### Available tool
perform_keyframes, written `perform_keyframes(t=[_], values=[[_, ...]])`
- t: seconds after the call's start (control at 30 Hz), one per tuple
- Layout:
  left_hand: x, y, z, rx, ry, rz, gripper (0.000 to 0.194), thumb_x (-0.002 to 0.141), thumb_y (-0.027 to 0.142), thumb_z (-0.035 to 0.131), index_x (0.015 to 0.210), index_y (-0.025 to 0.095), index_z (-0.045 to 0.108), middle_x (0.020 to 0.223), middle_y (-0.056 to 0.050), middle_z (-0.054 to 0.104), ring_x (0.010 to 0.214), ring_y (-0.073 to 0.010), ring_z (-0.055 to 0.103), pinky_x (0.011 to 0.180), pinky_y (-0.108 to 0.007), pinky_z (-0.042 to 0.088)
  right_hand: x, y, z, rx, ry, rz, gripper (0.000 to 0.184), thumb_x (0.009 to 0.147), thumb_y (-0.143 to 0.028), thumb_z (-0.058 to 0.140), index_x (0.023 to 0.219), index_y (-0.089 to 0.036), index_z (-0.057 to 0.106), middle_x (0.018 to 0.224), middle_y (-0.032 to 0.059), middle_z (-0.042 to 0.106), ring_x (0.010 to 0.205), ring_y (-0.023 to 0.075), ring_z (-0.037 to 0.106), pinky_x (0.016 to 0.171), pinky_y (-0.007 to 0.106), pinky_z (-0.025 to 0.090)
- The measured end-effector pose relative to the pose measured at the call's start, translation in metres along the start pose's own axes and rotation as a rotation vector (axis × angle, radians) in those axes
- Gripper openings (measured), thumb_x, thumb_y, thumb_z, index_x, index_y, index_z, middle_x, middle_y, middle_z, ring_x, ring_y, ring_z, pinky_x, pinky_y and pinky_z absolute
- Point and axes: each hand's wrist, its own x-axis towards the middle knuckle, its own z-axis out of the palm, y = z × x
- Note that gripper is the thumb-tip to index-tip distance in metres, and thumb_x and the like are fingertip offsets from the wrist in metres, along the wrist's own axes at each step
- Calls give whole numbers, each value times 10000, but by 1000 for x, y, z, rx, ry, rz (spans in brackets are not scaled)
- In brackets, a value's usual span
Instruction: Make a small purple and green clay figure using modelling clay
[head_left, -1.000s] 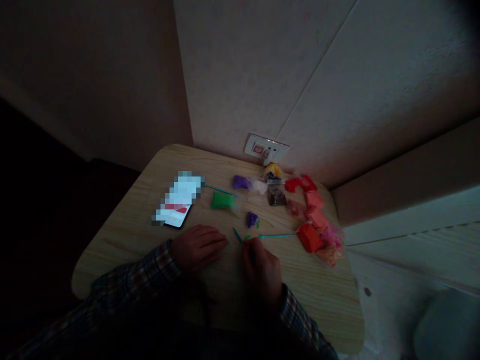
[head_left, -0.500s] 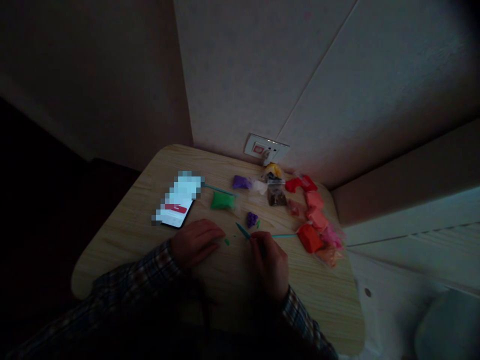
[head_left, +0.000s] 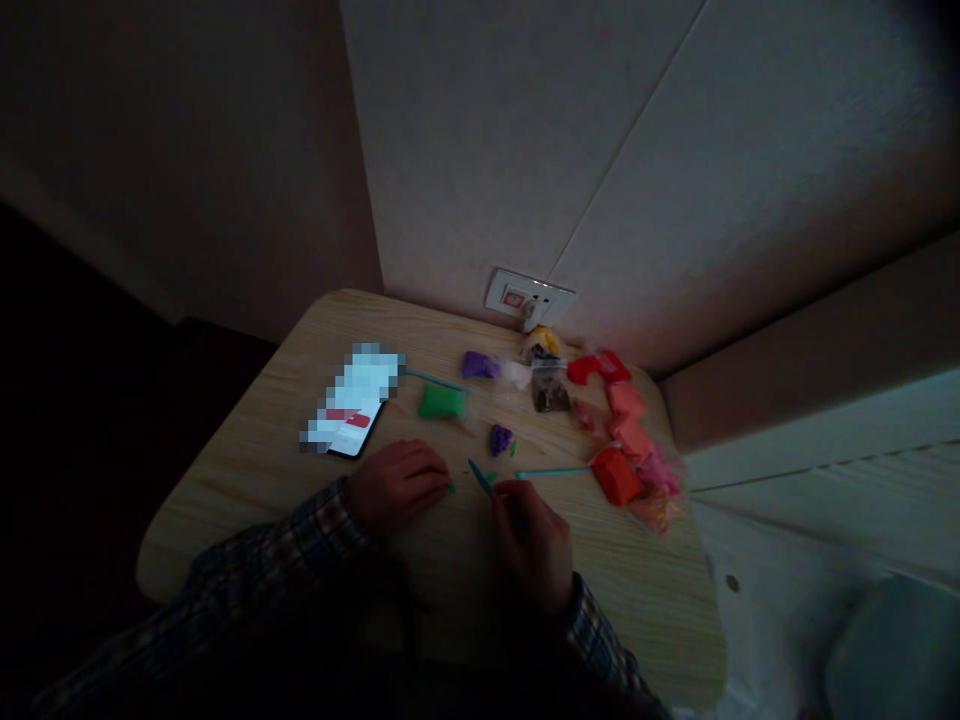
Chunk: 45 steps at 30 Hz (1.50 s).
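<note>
My right hand (head_left: 531, 545) grips a teal clay-modelling knife (head_left: 481, 476), its blade pointing up and left over the wood table (head_left: 442, 590). My left hand (head_left: 399, 487) rests on the table with its fingers together, fingertips closed on a small green clay piece (head_left: 451, 488) that peeks out beyond them. By the blade lies another small green bit (head_left: 492, 477). Just beyond is a cluster of purple clay balls (head_left: 501, 439), like a bunch of grapes, with a green piece (head_left: 513, 449) at its right side.
A lit phone (head_left: 356, 400) lies to the left. Behind my hands are a green clay packet (head_left: 442, 402), a purple packet (head_left: 480, 365) and a teal stick (head_left: 435, 380). Another teal tool (head_left: 555, 471) reaches toward red and pink packets (head_left: 616, 475) on the right. A wall socket (head_left: 529, 295) sits behind.
My left fingertips have come onto the small green piece. My right hand has drawn the knife slightly down and toward me, uncovering the end of the teal tool and a green bit.
</note>
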Motion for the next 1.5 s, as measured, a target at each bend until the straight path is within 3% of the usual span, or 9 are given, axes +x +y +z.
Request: perform_keyframes(t=[0.2,0.47,0.8,1.03,1.5], values=[[-3,1,-7,-14,20,-49,167,904,198,514,839,155,662,813,-54,685,776,-159,606,729,-291,515,-7,-6,3,-22,-45,-96,159,921,-199,400,880,-180,552,642,16,680,542,143,656,510,216,490],[-8,-1,-5,50,32,7,180,899,196,505,819,176,665,765,-42,678,722,-147,599,666,-269,497,-11,-12,12,-90,-100,-200,256,953,-202,354,764,-202,526,611,16,630,524,146,592,507,242,453],[-1,4,-10,157,63,137,200,894,176,510,740,183,638,712,-12,693,658,-137,610,608,-262,459,-13,-16,16,-88,-143,-175,258,937,-163,341,738,-213,499,605,2,580,541,140,551,512,241,424],[-5,6,-10,160,-6,95,96,857,221,589,800,169,645,770,-25,700,706,-146,613,648,-275,477,-12,-17,17,-103,-109,-202,275,954,-181,313,744,-214,487,583,-7,567,521,134,541,499,242,399],[-6,10,-13,151,-78,49,134,868,267,576,880,163,661,826,-55,699,770,-167,624,697,-302,500,-12,-15,17,-82,-139,-176,241,917,-127,346,738,-216,480,592,-7,571,531,142,550,502,245,407]])
